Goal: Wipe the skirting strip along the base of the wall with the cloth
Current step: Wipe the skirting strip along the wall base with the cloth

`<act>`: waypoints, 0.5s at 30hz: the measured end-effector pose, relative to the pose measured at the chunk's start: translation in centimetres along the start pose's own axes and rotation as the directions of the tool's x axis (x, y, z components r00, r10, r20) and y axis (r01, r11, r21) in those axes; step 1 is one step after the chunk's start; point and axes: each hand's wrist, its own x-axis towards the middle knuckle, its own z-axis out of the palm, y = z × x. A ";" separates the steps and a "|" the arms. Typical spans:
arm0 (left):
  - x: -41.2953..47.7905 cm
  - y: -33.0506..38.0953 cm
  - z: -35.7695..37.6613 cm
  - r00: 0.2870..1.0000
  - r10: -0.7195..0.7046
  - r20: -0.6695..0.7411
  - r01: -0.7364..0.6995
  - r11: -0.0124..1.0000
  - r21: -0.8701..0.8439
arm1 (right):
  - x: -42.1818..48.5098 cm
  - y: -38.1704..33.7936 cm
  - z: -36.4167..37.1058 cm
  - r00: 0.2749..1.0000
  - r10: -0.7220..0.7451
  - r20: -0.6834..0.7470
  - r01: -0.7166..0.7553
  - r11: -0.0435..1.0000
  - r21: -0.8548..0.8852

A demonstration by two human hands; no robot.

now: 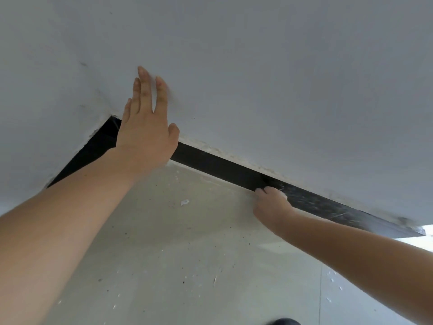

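Note:
A black skirting strip (218, 166) runs along the base of the white wall (281, 78) from the corner at left down to the right. My left hand (146, 127) lies flat on the wall above the strip, fingers straight and spread. My right hand (271, 204) is curled against the lower edge of the strip, and a small bit of pale cloth (284, 196) shows at its knuckles; most of the cloth is hidden inside the hand. To the right of that hand the strip (328, 207) carries pale smears and scratches.
A second black strip (89, 151) runs down the adjoining wall to the left of the corner. The pale floor (187, 254) is speckled with dust and paint flecks, with a white scrap (184, 202) near the strip. A dark shoe tip (283, 322) shows at the bottom edge.

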 end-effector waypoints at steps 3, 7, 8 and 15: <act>0.1 0.3 -0.3 1.000 -0.014 0.019 0.014 1.000 -0.013 | -0.3 -0.8 -0.6 0.999 -0.040 0.025 0.038 0.997 0.069; 0.0 0.3 -0.8 0.998 -0.018 0.052 0.019 0.999 -0.028 | 0.9 -2.5 -4.1 0.919 -0.203 -0.337 0.195 0.979 -0.059; 0.0 0.0 -1.0 0.998 -0.008 0.064 0.009 1.000 -0.022 | 1.4 -3.0 -5.2 0.880 -0.233 -0.415 0.210 0.972 -0.102; -0.2 -0.9 -1.8 0.993 0.012 0.114 -0.009 1.000 -0.020 | 2.8 -0.7 -7.7 0.832 -0.182 -0.525 0.096 0.978 -0.186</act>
